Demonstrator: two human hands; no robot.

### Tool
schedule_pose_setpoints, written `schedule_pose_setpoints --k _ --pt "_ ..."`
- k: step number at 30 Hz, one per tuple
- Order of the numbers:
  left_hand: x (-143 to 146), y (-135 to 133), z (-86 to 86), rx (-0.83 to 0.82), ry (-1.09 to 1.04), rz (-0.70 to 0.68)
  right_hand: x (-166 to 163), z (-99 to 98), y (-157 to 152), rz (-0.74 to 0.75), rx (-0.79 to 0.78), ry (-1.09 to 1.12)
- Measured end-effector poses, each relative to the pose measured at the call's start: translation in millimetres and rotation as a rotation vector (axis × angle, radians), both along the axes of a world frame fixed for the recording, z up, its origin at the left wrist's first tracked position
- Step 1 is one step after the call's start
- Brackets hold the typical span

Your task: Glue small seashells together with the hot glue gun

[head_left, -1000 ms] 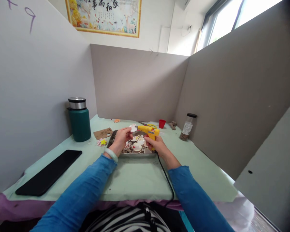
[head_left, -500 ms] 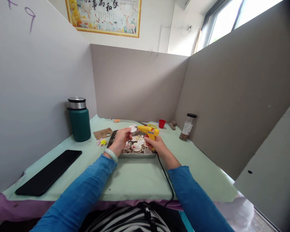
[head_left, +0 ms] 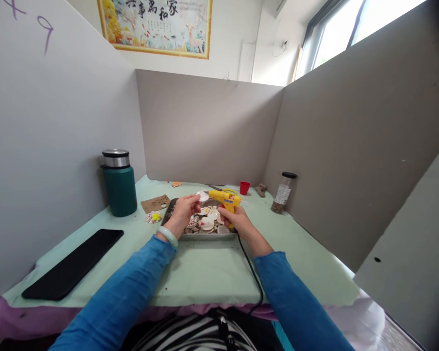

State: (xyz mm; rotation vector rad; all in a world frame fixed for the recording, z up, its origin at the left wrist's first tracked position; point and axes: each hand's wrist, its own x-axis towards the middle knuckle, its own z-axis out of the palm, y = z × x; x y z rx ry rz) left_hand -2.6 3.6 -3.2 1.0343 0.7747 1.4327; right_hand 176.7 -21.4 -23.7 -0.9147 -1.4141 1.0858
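Note:
Between the fingertips of my left hand point(head_left: 186, 213) is a white seashell point(head_left: 203, 195), held up over the back of a metal tray point(head_left: 208, 237). My right hand point(head_left: 241, 222) is wrapped round the handle of a yellow hot glue gun point(head_left: 224, 197). Its nozzle points left and meets or nearly meets the shell; I cannot tell which. A black cord point(head_left: 249, 265) runs from the gun's handle toward the table's front edge. Below both hands the tray holds many pale shells point(head_left: 207, 223), some with red marks, among small stones.
Left stand a green bottle point(head_left: 120, 191) and a black phone-like slab point(head_left: 75, 263). Near the tray lie a cardboard piece point(head_left: 155, 203), a decorated disc point(head_left: 154, 217) and yellow-handled scissors point(head_left: 229, 191). A red cup point(head_left: 245, 188) and a jar point(head_left: 283, 194) are at right. Grey panels surround the table.
The seashell appears turned slightly, its face a little more toward me. Both hands and the glue gun stay almost where they were; the whole view has shifted slightly.

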Motion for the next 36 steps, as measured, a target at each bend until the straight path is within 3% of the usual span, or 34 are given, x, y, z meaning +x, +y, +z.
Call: schedule_pose_setpoints --k 11,20,30,36 --pt "0 1 -1.8 -0.007 -0.006 -0.030 -1 6.9 -9 -0.006 -0.011 0.027" --pt "-1 0 -3.0 -0.015 0.012 -0.120 2 -1.1 1 0.034 -0.014 0.037" --pt "2 -5 -4.6 0.031 0.148 -0.231 1 -4.3 6 0.016 0.019 0.061" --pt "4 -3 -11.6 0.038 0.357 -0.250 -1 -3.7 4 0.016 0.000 0.064"
